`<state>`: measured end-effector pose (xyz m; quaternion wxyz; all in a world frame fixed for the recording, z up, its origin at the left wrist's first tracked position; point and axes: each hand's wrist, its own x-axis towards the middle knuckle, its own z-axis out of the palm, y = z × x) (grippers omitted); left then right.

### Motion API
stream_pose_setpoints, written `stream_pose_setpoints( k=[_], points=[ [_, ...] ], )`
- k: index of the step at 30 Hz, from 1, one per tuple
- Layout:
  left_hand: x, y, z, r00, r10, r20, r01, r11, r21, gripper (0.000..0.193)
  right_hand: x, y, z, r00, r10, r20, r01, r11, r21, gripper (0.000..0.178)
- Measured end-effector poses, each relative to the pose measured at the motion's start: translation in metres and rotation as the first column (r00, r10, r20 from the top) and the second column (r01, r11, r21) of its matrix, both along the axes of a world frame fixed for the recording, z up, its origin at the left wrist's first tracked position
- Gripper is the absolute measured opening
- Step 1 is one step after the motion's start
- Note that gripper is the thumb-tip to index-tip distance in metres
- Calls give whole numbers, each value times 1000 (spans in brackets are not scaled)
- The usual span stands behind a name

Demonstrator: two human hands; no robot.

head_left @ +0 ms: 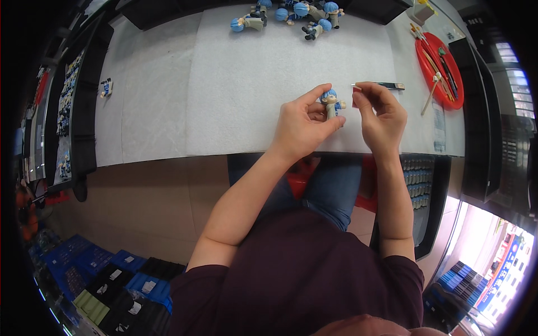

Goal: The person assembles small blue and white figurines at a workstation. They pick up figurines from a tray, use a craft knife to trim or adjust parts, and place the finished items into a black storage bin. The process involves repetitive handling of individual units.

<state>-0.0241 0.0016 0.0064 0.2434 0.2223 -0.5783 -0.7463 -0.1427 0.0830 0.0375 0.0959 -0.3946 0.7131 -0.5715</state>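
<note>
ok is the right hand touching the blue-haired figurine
Apart. The head view shows a strip of white work surface between the right hand and the blue-haired figurine.

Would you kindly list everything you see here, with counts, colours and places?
Held figurine: one, blue-haired, left hand
Red piece: one, red, right hand
Loose figurines: several, blue-haired, table's far edge
Small figure: one, blue and dark, table's left
Slim tool: one, dark, beyond right hand
Plate: one, red, table's right
Sticks: several, mixed, on plate
Table: one, white-topped, ahead
Trays: several, black, around table
Crates: many, mostly blue or black, lower left
Jeans: one pair, blue, below table
Shirt: one, dark purple, bottom centre
Left hand: one, bare, centre
Right hand: one, bare, right of centre
</note>
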Motion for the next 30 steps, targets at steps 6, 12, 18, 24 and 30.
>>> stream_pose_setpoints(
  k=[6, 12, 18, 24, 30],
  points=[
    [0, 0, -2, 1000, -12, -29, 11, 1000, -22, 60, 0, -4, -2, 997, 10, -76, -5, 998, 64, 12],
    [-2, 0, -3, 1000, 5, 0, -5, 1000, -7, 59, 5, 4, -3, 992, 75, -104, -66, 994, 85, 13],
    [-1, -1, -2, 1000, -8, 29, 8, 1000, -10, 60, 5, -1, -2, 998, 29, -63, -30, 999, -15, 12],
    [0, -2, 0, 999, -23, 26, 23, 1000, 1, 60, -19, -14, -10, 971, -39, -237, 38, 999, -11, 11],
    [0, -3, 1, 1000, -17, 6, 17, 1000, 1, 58, -62, -27, -8, 980, -121, -161, 137, 986, 94, 15]
  ],
)
